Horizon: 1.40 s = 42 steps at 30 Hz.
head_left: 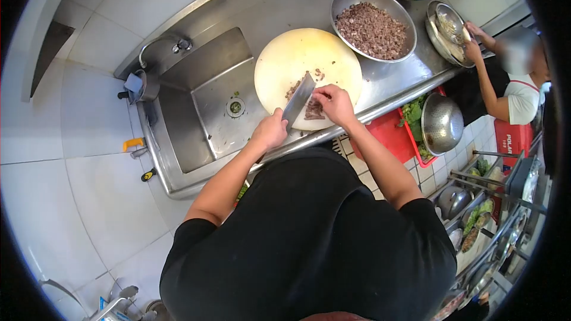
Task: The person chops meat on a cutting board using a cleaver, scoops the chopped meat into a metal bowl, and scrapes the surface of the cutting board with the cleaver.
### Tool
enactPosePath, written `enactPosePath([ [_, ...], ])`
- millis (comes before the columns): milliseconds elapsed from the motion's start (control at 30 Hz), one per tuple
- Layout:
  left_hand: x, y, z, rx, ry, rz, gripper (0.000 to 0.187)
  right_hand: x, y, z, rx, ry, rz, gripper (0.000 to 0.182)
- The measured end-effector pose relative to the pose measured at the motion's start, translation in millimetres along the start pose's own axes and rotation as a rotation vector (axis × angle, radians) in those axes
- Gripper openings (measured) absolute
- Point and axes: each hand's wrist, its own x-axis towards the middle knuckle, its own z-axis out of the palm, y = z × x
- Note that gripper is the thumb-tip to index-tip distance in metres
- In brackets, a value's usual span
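My left hand [271, 129] is closed round the handle of a cleaver [299, 100], whose broad blade slants up and away over a round, pale cutting board [279, 53]. My right hand [334, 103] has its fingers bent down on a piece of dark brown meat [314, 110], just right of the blade. Small chopped bits [292, 90] lie left of the cleaver, and a few more sit beyond its tip. Behind the board at the right stands a steel bowl [410, 40] heaped with diced brown meat [372, 31].
A steel sink [178, 107] with green scraps at its drain lies left of the board. At the right, another person [493, 83] handles a strainer [450, 22] over a bowl. A colander [442, 125] leans on a red crate [388, 138] of greens, below the counter edge.
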Motion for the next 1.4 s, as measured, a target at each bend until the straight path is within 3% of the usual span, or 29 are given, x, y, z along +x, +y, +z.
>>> enactPosePath([
  [133, 0, 0, -3, 0.024, -0.01, 0.007, 0.031, 40, 21, -8, -0.467, -0.069, -0.329, 0.023],
  [167, 1, -2, -1, 0.027, -0.002, 0.019, 0.03, 47, 32, -9, -0.534, -0.258, -0.28, 0.047],
  [267, 4, -6, 4, 0.035, 0.016, 0.043, 0.03, 23, 34, -19, -0.689, -0.281, -0.505, 0.078],
  [300, 3, -5, 3, 0.037, 0.016, 0.042, 0.03, 16, 36, -23, -0.765, -0.401, -0.452, 0.107],
  [400, 1, -5, 2, 0.046, 0.009, 0.038, 0.029, -7, 40, -20, -0.864, -0.35, -0.448, 0.113],
  [667, 0, 1, -8, 0.066, -0.002, -0.002, 0.031, -12, 47, 52, -0.737, 0.022, -0.161, 0.089],
  [833, 10, -3, -11, 0.064, 0.029, 0.013, 0.032, -14, 16, 41, -0.706, -0.002, -0.077, 0.086],
  [933, 12, -6, -9, 0.076, 0.035, 0.026, 0.032, 3, 28, 2, -0.552, -0.181, -0.066, 0.074],
  [967, 12, -5, -10, 0.087, 0.023, 0.022, 0.032, 11, 45, -5, -0.48, -0.088, -0.146, 0.056],
  [1067, 13, -1, -11, 0.108, 0.006, 0.004, 0.031, 41, 34, -33, -0.427, -0.202, 0.08, 0.048],
  [1400, 11, -1, -10, 0.038, 0.027, -0.058, 0.033, 77, 34, 42, -0.489, -0.123, 0.065, 0.024],
])
